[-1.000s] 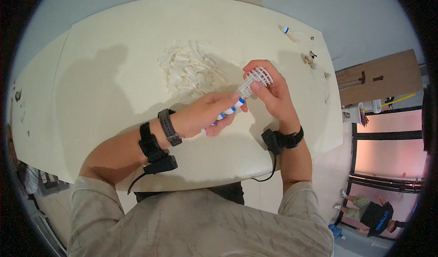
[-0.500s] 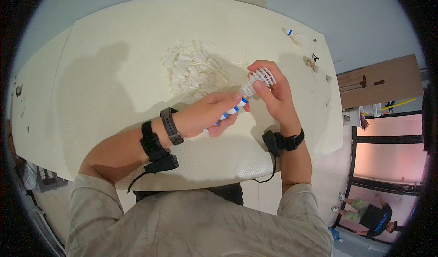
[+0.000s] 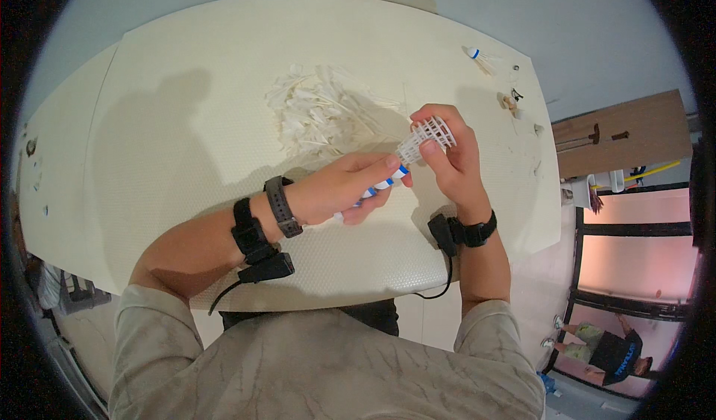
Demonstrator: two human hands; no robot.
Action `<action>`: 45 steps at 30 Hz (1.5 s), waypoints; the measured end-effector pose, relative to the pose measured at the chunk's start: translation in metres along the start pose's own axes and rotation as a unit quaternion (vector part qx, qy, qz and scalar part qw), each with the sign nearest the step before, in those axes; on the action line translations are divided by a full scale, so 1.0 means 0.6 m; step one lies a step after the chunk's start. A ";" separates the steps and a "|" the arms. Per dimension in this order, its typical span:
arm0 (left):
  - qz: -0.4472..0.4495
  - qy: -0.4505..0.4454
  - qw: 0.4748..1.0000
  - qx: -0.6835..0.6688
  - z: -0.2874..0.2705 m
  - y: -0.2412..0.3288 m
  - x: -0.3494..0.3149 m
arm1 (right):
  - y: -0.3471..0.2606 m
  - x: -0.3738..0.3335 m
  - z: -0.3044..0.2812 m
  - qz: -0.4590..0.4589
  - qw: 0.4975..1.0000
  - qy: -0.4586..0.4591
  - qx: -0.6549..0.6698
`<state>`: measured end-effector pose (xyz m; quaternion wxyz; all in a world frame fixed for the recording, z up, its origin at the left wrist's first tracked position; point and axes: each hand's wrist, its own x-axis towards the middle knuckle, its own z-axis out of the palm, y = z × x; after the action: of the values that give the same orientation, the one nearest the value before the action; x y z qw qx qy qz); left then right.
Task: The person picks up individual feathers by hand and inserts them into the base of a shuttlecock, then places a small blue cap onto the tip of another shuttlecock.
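My left hand (image 3: 358, 185) is closed around a slanting row of white shuttlecock heads (image 3: 383, 183) with blue bands, partly hidden by my fingers. At the upper end of this row sits a white lattice shuttlecock skirt (image 3: 426, 138), its wide rim toward the upper right. My right hand (image 3: 456, 148) grips that skirt near the rim, the thumb on the near side and the fingers curled over the far side. Just beyond my hands lies a heap of white feathers (image 3: 317, 114) on the table.
The white table (image 3: 179, 40) has bent far edges against a grey wall. A blue-banded shuttlecock (image 3: 477, 56) with bare quills and a small tan piece (image 3: 510, 102) lie at the far right. A brown board (image 3: 634, 129) stands beside the table. A person (image 3: 608, 349) appears at lower right.
Both hands have shifted very slightly to the right and nearer, with the shuttlecocks still held. The person at lower right has moved an arm.
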<state>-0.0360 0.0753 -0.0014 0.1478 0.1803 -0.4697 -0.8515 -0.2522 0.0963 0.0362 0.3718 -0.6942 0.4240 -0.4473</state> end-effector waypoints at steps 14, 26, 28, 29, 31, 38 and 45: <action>-0.009 0.008 1.000 -0.027 0.000 -0.001 -0.002 | -0.001 0.001 0.005 0.011 1.000 -0.004 0.014; -0.009 -0.003 1.000 -0.024 -0.003 -0.004 0.001 | -0.012 -0.002 0.005 0.011 0.999 -0.002 0.044; -0.010 -0.001 1.000 -0.030 -0.005 -0.003 0.001 | -0.007 0.000 0.005 0.010 0.999 -0.002 0.047; -0.010 -0.001 1.000 -0.030 -0.005 -0.004 0.001 | -0.006 0.000 0.004 0.009 0.999 -0.002 0.048; -0.004 -0.001 1.000 -0.023 -0.004 -0.005 0.002 | -0.001 -0.001 0.000 0.002 0.999 0.000 0.034; -0.003 -0.003 1.000 -0.022 -0.004 -0.003 0.000 | -0.005 0.000 0.006 -0.009 0.999 -0.009 0.040; -0.011 -0.015 0.999 -0.038 -0.006 -0.004 0.000 | -0.005 0.002 0.002 0.017 0.997 -0.064 0.047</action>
<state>-0.0348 0.0741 -0.0053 0.1385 0.1672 -0.4375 -0.8726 -0.2502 0.0962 0.0390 0.4377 -0.6962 0.3896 -0.4146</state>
